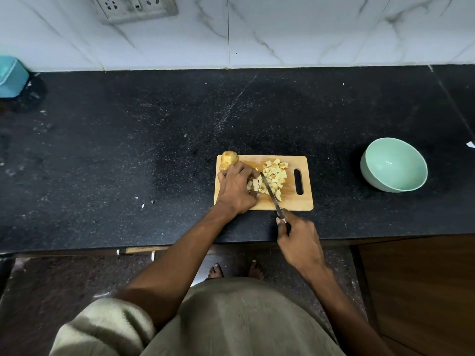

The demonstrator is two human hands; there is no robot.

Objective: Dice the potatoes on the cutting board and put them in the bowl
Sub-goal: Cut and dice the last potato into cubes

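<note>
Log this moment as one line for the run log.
left hand holds potato strips | right hand knife | bowl empty

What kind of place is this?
Most likely a home kitchen: a dark stone counter, a tiled wall with sockets, and potato pieces on a cutting board.

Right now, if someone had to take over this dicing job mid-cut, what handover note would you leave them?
Left hand holds down potato strips on the wooden cutting board.
Right hand grips the knife, blade angled across the board.
Done: a pile of diced potato lies right of the blade.
Left: finish the strips, dice the whole potato at the board's far-left corner, then move everything into the green bowl, which is empty and stands right of the board.
</note>
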